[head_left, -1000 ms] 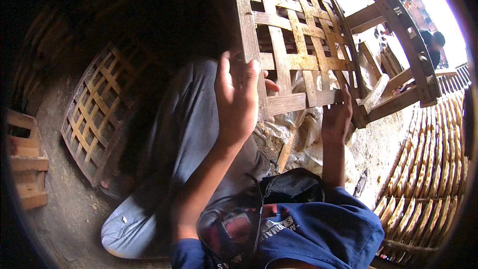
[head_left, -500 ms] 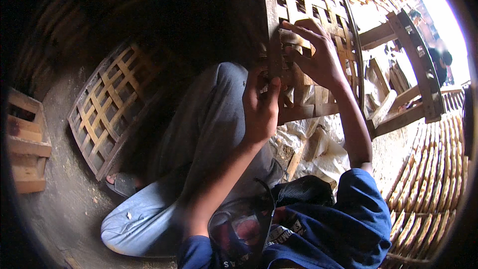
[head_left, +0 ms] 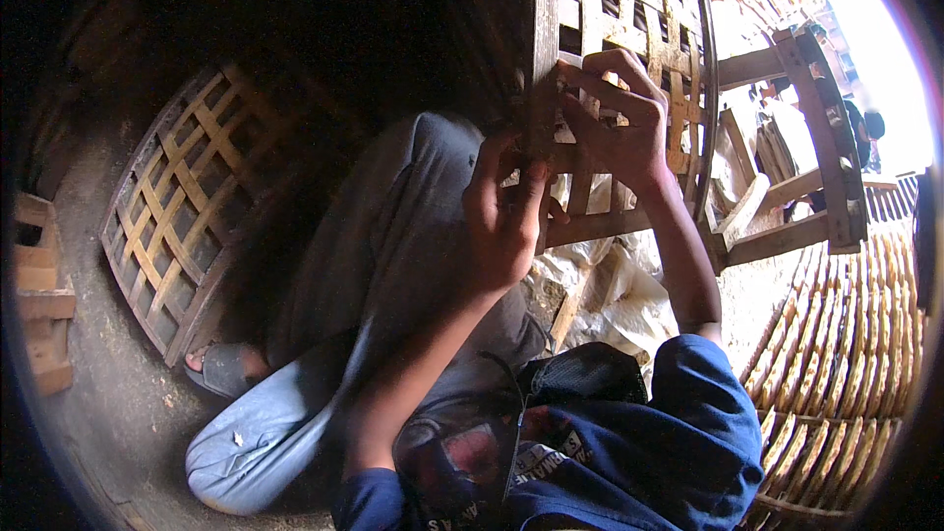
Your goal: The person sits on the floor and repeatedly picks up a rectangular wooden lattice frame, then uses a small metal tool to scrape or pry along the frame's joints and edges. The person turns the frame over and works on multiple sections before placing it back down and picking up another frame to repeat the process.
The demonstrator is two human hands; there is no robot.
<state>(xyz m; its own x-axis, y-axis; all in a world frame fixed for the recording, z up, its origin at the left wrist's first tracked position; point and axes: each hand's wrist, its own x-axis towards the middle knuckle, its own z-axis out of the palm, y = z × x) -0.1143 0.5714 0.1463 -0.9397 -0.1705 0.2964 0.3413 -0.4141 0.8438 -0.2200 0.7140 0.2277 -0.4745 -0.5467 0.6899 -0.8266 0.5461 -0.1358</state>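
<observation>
A woven lattice panel (head_left: 544,15) of pale flat strips, edged by a wooden frame, stands tilted before me at the upper middle. My left hand (head_left: 503,221) is closed round the near lower part of its frame, thumb on the facing side and the other fingers partly behind. Higher up, my right hand (head_left: 629,128) is bent over the lattice. Its index finger and thumb reach to the strips beside the frame's left bar; what lies between the fingertips is partly hidden.
A second lattice panel (head_left: 182,192) leans at the left, near my sandalled foot (head_left: 221,369). A wooden crate-like piece (head_left: 44,334) lies at the far left. Right of my panel stands a wooden frame (head_left: 821,138); crumpled plastic sheeting (head_left: 615,285) lies below. Slatted walling (head_left: 826,334) borders the right.
The view has shifted slightly. My right hand's fingers have bent and drawn in closer to the frame's left bar. The left hand keeps its hold on the frame.
</observation>
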